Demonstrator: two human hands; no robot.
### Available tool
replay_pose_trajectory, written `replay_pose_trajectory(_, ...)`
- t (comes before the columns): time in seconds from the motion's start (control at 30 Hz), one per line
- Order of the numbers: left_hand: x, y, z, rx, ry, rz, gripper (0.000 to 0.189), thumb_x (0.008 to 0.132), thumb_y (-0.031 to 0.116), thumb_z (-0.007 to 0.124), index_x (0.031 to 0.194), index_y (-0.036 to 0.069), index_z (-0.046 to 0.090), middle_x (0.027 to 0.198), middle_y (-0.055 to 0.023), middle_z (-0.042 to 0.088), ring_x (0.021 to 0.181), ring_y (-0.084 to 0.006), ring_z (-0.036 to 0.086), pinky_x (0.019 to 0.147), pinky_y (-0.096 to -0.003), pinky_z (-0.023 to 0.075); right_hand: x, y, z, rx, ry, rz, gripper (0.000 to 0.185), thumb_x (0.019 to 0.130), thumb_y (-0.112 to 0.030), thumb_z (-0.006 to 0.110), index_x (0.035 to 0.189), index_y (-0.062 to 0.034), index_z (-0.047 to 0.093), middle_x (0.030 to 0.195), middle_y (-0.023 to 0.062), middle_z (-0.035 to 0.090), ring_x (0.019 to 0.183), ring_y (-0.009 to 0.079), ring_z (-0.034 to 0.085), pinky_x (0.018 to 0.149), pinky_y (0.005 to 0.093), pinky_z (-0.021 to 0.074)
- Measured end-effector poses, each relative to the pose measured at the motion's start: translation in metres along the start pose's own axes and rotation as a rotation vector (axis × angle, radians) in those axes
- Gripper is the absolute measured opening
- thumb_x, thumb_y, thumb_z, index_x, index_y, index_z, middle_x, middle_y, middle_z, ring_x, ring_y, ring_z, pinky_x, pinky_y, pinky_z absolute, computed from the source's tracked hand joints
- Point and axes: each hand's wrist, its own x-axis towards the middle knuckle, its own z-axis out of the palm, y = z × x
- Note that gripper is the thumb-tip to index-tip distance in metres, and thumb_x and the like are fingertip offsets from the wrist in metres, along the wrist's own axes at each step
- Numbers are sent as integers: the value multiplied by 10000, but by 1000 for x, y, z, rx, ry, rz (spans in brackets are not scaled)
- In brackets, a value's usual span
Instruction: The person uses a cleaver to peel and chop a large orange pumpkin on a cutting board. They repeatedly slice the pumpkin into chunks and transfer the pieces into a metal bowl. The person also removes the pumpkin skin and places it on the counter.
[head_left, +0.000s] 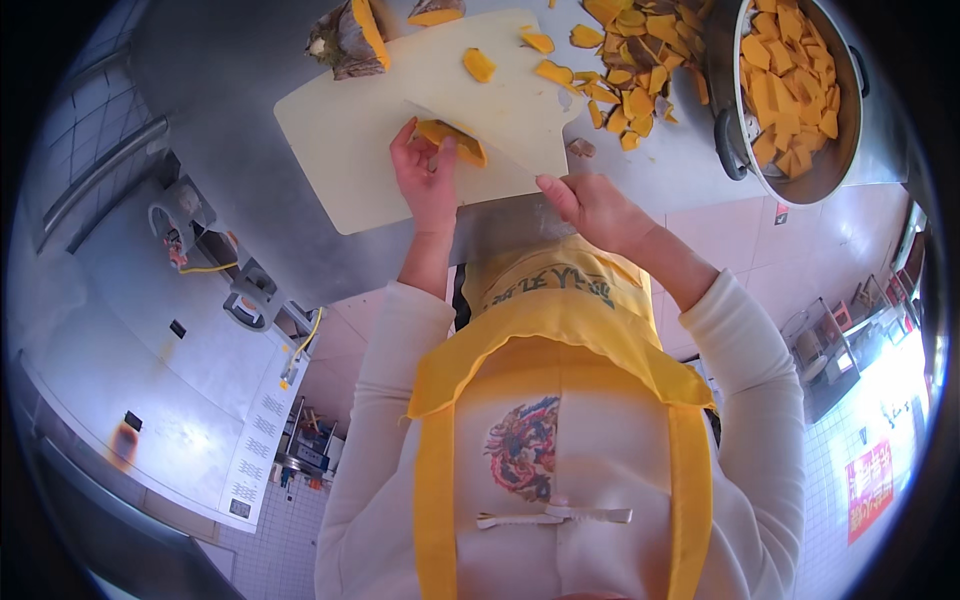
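Note:
My left hand grips a wedge of orange pumpkin above the white cutting board. In my right hand is the handle end of a kitchen knife. Its thin blade slants up and left, along the far side of the wedge; whether it touches the flesh I cannot tell. Most of the knife's handle is hidden in my fist. A thin orange slice lies on the board beyond the blade. At the board's far left edge rests a larger pumpkin chunk with its rind and stem end on.
Pumpkin peelings are heaped right of the board, some overlapping its edge. Beyond them, a metal pot with black handles holds many cut pumpkin pieces. Another rind-on piece lies at the top. The metal worktop ends just before my apron.

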Motion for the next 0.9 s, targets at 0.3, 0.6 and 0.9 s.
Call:
replay_pose_trajectory(0.3, 0, 0, -4, 7, -56, 37, 539, 858, 21, 633, 1337, 37, 385, 1110, -97, 557, 1023, -169, 543, 856, -291, 475, 48, -15, 34, -14, 160, -105, 631, 956, -518, 430, 740, 43, 624, 678, 254, 585, 723, 416, 587, 710, 440, 473)
replay_pose_trajectory(0.6, -13, 11, -6, -139, -2, -77, 524, 879, 44, 620, 1346, 9, 387, 1176, -95, 556, 1074, -163, 548, 882, -282, 469, 7, 18, -2, -49, 107, -103, 596, 980, -506, 392, 788, 31, 565, 669, 161, 555, 637, 278, 512, 670, 378, 448)
replay_pose_trajectory(0.9, -8, 2, -10, 10, 72, -143, 394, 849, 33, 650, 1209, -15, 497, 1092, -80, 598, 962, -124, 594, 787, -257, 502, -13, 29, 22, -193, 164, -207, 571, 935, -527, 463, 757, -3, 601, 678, 200, 609, 654, 413, 583, 613, 472, 478)
